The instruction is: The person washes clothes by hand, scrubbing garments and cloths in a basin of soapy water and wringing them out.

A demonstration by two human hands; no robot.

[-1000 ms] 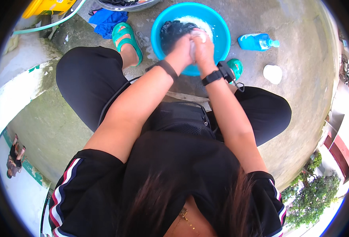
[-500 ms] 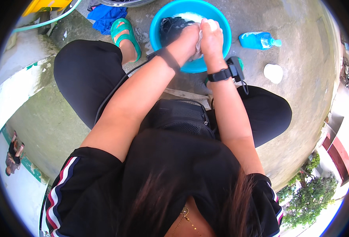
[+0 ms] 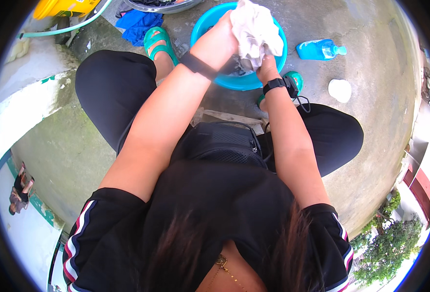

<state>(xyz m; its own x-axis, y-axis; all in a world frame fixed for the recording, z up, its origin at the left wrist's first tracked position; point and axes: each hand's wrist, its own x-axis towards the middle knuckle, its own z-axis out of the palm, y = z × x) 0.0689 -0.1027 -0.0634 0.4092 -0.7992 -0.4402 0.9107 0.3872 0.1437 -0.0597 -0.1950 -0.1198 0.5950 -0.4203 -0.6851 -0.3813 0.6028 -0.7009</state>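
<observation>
A crumpled wet-looking white cloth [image 3: 256, 31] hangs bunched above a turquoise basin [image 3: 244, 84]. My left hand [image 3: 222, 36] is closed on the cloth's left side, its fingertips partly hidden behind the fabric. At the cloth's lower end, my right hand [image 3: 268, 68] grips it, with most of its fingers out of sight. Suds and dark laundry [image 3: 232, 68] show inside the basin, largely covered by my hands and the cloth.
Right of the basin lie a blue liquid bottle [image 3: 316, 49] and a white round object [image 3: 340, 91]. Blue fabric [image 3: 138, 23], a metal basin [image 3: 176, 7], a yellow container [image 3: 69, 8] and a hose [image 3: 71, 31] are at the upper left. Green sandals [image 3: 160, 44] flank the turquoise basin.
The cloth was squeezed small between my joined hands; now it is raised and loosened over the basin. My hands have come apart, the right one drawn nearer to me.
</observation>
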